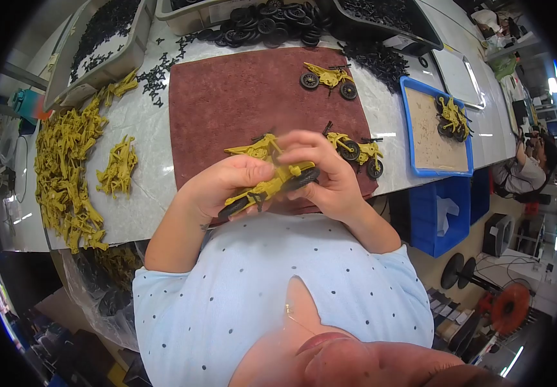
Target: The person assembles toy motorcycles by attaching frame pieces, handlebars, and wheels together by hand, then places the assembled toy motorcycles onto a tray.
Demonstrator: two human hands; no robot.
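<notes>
Left hand [227, 187]: fingers curling shut around the rear of a yellow toy motorcycle [268, 187], over the near edge of the bench [149, 187].
Right hand [327, 177]: fingers closing on the same toy's front wheel end.
Brown towel [227, 103]: lying mid-bench under the hands, carrying a finished motorcycle [328, 79] near its far edge.
Two more motorcycles [359, 149]: sitting at the towel's right edge.
Yellow frame parts [65, 168]: piling along the left edge.
Blue tray [436, 129]: resting at the right edge, holding motorcycles.
Black wheels [259, 26]: heaping at the far edge.
</notes>
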